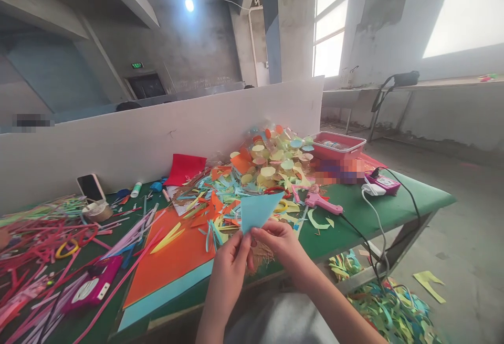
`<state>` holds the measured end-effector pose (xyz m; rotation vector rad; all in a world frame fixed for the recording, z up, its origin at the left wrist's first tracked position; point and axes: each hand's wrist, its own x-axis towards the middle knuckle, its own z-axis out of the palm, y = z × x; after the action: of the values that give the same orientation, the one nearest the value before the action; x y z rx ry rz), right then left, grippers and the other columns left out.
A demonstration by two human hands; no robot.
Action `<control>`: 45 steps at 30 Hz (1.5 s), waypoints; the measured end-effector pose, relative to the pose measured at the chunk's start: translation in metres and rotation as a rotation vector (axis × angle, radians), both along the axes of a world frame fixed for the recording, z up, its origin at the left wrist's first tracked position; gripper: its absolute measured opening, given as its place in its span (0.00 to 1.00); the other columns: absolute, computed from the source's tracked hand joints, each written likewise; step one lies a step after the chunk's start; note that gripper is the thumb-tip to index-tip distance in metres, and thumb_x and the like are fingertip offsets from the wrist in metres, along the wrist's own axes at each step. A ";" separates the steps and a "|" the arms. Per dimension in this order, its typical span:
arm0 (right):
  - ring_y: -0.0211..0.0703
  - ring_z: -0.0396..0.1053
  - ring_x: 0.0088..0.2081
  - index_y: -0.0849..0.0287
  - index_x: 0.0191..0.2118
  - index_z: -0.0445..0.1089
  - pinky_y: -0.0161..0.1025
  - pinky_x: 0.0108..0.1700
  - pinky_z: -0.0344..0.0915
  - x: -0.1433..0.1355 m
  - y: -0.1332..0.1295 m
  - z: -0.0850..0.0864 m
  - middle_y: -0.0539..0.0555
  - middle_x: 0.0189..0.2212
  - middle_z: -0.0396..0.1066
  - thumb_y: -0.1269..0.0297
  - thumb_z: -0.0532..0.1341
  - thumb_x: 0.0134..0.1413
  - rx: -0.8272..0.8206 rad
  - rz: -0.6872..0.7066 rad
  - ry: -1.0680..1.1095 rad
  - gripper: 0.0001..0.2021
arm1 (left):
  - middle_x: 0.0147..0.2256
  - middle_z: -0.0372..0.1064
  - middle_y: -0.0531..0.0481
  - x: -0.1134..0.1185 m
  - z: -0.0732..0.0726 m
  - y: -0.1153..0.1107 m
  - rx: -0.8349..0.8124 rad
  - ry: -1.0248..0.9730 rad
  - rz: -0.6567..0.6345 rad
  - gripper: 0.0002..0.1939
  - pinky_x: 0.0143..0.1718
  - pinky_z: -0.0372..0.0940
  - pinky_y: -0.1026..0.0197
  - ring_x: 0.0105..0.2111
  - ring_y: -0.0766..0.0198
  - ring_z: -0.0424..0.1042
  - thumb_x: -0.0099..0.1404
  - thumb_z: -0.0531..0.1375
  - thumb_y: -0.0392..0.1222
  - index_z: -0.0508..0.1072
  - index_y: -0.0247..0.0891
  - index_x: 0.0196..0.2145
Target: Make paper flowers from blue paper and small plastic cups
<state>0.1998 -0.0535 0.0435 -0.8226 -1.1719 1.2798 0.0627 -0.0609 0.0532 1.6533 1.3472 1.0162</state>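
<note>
A light blue piece of paper (258, 210), roughly triangular with its point downward, is held up between both hands over the table's front edge. My left hand (233, 257) pinches its lower tip between thumb and fingers. My right hand (277, 239) closes on the same tip from the right, its thumb and forefinger touching the paper. Just behind the paper lie red-and-yellow scissors (281, 206), partly hidden. Orange paper sheets (169, 254) over a light blue sheet (165, 294) lie to the left of my hands.
A pink glue gun (323, 201) with a cord lies at right, near a magenta power strip (384, 182). Coloured scraps and paper discs (268, 172) pile up behind. A pink basket (339, 145), a phone (90, 188) and pink strips (35, 244) stand or lie around. Scraps (394, 307) cover the floor.
</note>
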 end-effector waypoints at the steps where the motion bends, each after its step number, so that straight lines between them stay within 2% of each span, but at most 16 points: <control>1: 0.44 0.69 0.31 0.57 0.21 0.71 0.38 0.34 0.65 0.001 0.000 -0.001 0.50 0.26 0.69 0.47 0.65 0.50 -0.003 -0.013 0.002 0.19 | 0.17 0.56 0.59 0.000 0.000 0.000 0.004 0.009 -0.006 0.23 0.25 0.58 0.66 0.20 0.67 0.59 0.64 0.51 0.62 0.66 0.40 0.26; 6: 0.42 0.67 0.32 0.58 0.22 0.73 0.37 0.38 0.64 0.003 0.004 -0.005 0.50 0.27 0.68 0.51 0.66 0.50 0.021 -0.004 0.025 0.16 | 0.16 0.56 0.59 -0.001 0.003 -0.002 0.003 0.037 -0.015 0.22 0.24 0.57 0.66 0.19 0.67 0.59 0.65 0.51 0.62 0.65 0.40 0.26; 10: 0.41 0.67 0.30 0.58 0.26 0.73 0.37 0.38 0.64 0.007 0.006 -0.005 0.49 0.25 0.70 0.50 0.64 0.54 0.042 0.109 -0.001 0.16 | 0.18 0.59 0.57 -0.004 0.000 -0.002 -0.014 0.026 -0.031 0.21 0.27 0.60 0.65 0.21 0.65 0.62 0.65 0.52 0.60 0.65 0.40 0.25; 12: 0.41 0.67 0.30 0.58 0.28 0.73 0.37 0.39 0.63 0.009 0.007 -0.004 0.48 0.24 0.70 0.49 0.62 0.54 0.043 0.143 -0.031 0.16 | 0.24 0.67 0.54 -0.003 -0.002 0.000 0.002 -0.019 0.007 0.20 0.31 0.63 0.64 0.26 0.64 0.67 0.65 0.53 0.59 0.67 0.40 0.28; 14: 0.39 0.65 0.29 0.58 0.28 0.72 0.36 0.37 0.61 0.011 0.008 -0.003 0.47 0.24 0.68 0.50 0.63 0.54 0.046 0.107 -0.093 0.16 | 0.35 0.72 0.49 -0.002 -0.006 0.004 0.044 -0.095 0.075 0.19 0.37 0.65 0.62 0.34 0.61 0.71 0.64 0.55 0.59 0.69 0.40 0.37; 17: 0.37 0.61 0.29 0.59 0.26 0.69 0.34 0.34 0.57 0.010 0.005 -0.002 0.46 0.24 0.65 0.52 0.63 0.54 0.054 0.077 -0.211 0.15 | 0.44 0.73 0.45 0.001 -0.009 0.009 0.073 -0.224 0.088 0.22 0.45 0.66 0.60 0.44 0.57 0.72 0.62 0.58 0.59 0.68 0.40 0.45; 20: 0.39 0.61 0.32 0.59 0.23 0.66 0.35 0.37 0.58 0.005 0.001 -0.002 0.48 0.28 0.66 0.51 0.63 0.53 0.057 0.128 -0.282 0.18 | 0.42 0.75 0.45 0.002 -0.012 0.011 0.058 -0.286 0.152 0.24 0.44 0.66 0.59 0.42 0.55 0.73 0.60 0.58 0.62 0.70 0.39 0.42; 25: 0.39 0.60 0.31 0.60 0.27 0.68 0.35 0.36 0.58 0.000 0.000 -0.007 0.48 0.27 0.65 0.44 0.61 0.54 0.063 0.163 -0.325 0.21 | 0.36 0.75 0.46 -0.003 -0.015 0.012 0.071 -0.202 0.284 0.25 0.43 0.65 0.58 0.40 0.54 0.71 0.58 0.59 0.64 0.74 0.38 0.35; 32: 0.38 0.59 0.29 0.60 0.30 0.72 0.33 0.32 0.58 0.002 0.001 -0.010 0.48 0.26 0.65 0.42 0.57 0.57 0.092 0.188 -0.302 0.23 | 0.38 0.75 0.45 -0.009 -0.021 0.018 0.090 -0.158 0.283 0.25 0.49 0.63 0.54 0.45 0.51 0.70 0.58 0.58 0.64 0.76 0.38 0.37; 36: 0.38 0.59 0.29 0.60 0.29 0.72 0.33 0.32 0.57 0.001 0.002 -0.010 0.48 0.25 0.64 0.42 0.57 0.57 0.099 0.173 -0.301 0.23 | 0.39 0.75 0.44 -0.007 -0.018 0.017 0.102 -0.149 0.266 0.25 0.47 0.65 0.54 0.43 0.52 0.72 0.59 0.57 0.64 0.75 0.38 0.38; 39: 0.39 0.59 0.29 0.60 0.27 0.72 0.33 0.31 0.57 -0.001 0.002 -0.011 0.49 0.24 0.64 0.43 0.58 0.57 0.114 0.141 -0.306 0.23 | 0.40 0.75 0.42 -0.005 -0.016 0.017 0.107 -0.109 0.318 0.27 0.46 0.66 0.53 0.43 0.50 0.72 0.58 0.55 0.66 0.73 0.39 0.36; 45: 0.38 0.59 0.29 0.60 0.25 0.70 0.33 0.31 0.57 -0.003 0.003 -0.015 0.48 0.24 0.63 0.46 0.59 0.58 0.122 0.117 -0.335 0.22 | 0.34 0.73 0.42 -0.005 -0.019 0.018 0.190 0.030 0.365 0.24 0.44 0.66 0.49 0.40 0.50 0.71 0.60 0.51 0.65 0.70 0.40 0.31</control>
<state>0.1971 -0.0504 0.0280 -0.9120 -1.5694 1.1792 0.0574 -0.0429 0.0337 1.5948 1.6543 1.3708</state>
